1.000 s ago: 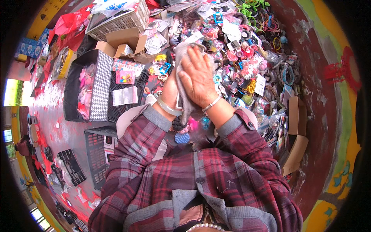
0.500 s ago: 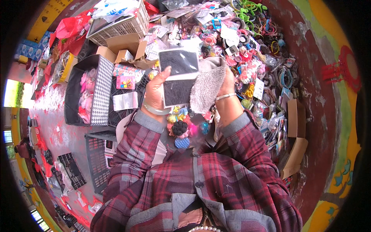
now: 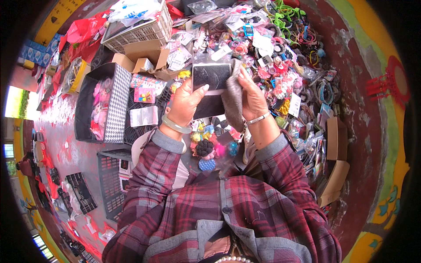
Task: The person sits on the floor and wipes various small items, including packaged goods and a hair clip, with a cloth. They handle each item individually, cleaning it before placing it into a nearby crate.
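In front of my chest my left hand (image 3: pixel 185 104) grips a flat white-edged packet (image 3: pixel 211 78) with two dark panels, its thumb lying across the front and its fingers behind. My right hand (image 3: pixel 254 94) is closed on a grey-brown fuzzy cloth (image 3: pixel 233 97), which hangs down over the packet's right edge. The cloth hides part of the dark panels. Under the packet, near my lap, lies a cluster of colourful hair ties, among them a black knobbly one (image 3: pixel 204 148) and a blue dotted one (image 3: pixel 207 165).
A large heap of hair accessories (image 3: pixel 280 79) spreads ahead and to the right, with cardboard boxes (image 3: pixel 337 138) along its right edge. On the left stand a houndstooth-sided bin (image 3: pixel 117 103) holding pink items, an opened carton (image 3: pixel 147 55), a white crate (image 3: pixel 140 35) and a dark plastic crate (image 3: pixel 112 184).
The cloth has turned from spread out to hanging narrow and edge-on at the packet's right side. My left hand has shifted right, its thumb now across the packet.
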Motion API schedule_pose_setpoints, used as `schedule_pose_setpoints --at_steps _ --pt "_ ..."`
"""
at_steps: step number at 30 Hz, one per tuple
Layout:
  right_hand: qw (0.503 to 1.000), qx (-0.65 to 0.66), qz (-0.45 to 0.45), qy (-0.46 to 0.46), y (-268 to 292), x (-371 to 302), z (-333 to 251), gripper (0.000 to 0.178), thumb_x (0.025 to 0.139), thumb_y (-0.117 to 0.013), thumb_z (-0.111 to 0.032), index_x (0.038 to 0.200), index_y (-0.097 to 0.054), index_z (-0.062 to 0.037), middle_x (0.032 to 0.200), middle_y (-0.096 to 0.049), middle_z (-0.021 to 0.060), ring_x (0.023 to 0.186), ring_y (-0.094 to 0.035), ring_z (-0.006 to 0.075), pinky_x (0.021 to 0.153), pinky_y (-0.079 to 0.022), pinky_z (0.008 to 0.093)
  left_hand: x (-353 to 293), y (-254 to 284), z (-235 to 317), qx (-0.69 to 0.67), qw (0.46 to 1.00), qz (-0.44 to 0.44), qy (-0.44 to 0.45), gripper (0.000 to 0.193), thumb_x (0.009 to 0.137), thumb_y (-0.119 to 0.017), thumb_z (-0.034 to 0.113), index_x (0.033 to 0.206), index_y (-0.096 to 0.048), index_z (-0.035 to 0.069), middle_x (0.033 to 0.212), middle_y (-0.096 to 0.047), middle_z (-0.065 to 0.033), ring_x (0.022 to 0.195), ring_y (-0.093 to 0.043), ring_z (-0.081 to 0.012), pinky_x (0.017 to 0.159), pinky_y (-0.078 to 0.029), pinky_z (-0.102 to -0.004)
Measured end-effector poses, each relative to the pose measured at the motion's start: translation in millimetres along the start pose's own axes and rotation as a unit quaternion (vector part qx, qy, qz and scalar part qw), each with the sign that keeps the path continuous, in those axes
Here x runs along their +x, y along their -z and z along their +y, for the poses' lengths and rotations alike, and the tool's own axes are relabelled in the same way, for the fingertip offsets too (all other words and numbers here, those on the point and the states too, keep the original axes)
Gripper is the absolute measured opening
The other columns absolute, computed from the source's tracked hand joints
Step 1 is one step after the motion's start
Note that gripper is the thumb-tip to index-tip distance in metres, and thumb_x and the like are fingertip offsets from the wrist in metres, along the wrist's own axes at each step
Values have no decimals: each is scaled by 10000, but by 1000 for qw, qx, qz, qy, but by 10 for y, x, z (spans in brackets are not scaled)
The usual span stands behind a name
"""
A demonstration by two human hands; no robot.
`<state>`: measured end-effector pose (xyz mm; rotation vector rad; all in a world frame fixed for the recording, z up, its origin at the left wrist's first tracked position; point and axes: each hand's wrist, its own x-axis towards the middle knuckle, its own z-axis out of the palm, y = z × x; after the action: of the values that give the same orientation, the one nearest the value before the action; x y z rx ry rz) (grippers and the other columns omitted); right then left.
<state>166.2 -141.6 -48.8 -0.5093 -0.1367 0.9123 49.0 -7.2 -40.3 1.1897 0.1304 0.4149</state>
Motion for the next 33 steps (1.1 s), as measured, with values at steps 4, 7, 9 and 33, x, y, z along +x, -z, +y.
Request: schedule_pose_setpoints --at_steps 4,7,9,33 --pt "999 -40 2 -4 8 26 25 344 817 -571 -81 1145 -472 -56 978 -573 16 848 -563 119 748 -462 259 38 0 -38 8 1000 -27 9 270 858 -480 24 1126 -507 2 1066 -566 -47 969 -521 -108 871 -402 -257" --pt "997 -70 29 -9 66 41 77 235 817 -584 -105 1041 -533 -58 902 -591 1 806 -562 109 706 -452 247 50 -24 -66 18 999 -30 7 273 864 -474 30 1134 -489 -5 1068 -563 -55 960 -528 -113 857 -413 -261" --pt "995 -90 51 -8 72 51 107 199 815 -591 -118 1001 -551 -61 874 -594 -2 786 -560 105 695 -448 244 63 53 -178 43 999 -25 15 300 863 -470 26 1161 -462 -6 1099 -550 -76 985 -532 -141 873 -417 -278" --pt "572 -721 -77 383 -228 -162 527 253 697 -617 -61 947 -593 -37 840 -556 151 736 -556 332 601 -467 368 70 -190 -181 -169 973 144 64 382 865 -533 271 1162 -440 50 1048 -512 -29 958 -503 -154 842 -402 -304"
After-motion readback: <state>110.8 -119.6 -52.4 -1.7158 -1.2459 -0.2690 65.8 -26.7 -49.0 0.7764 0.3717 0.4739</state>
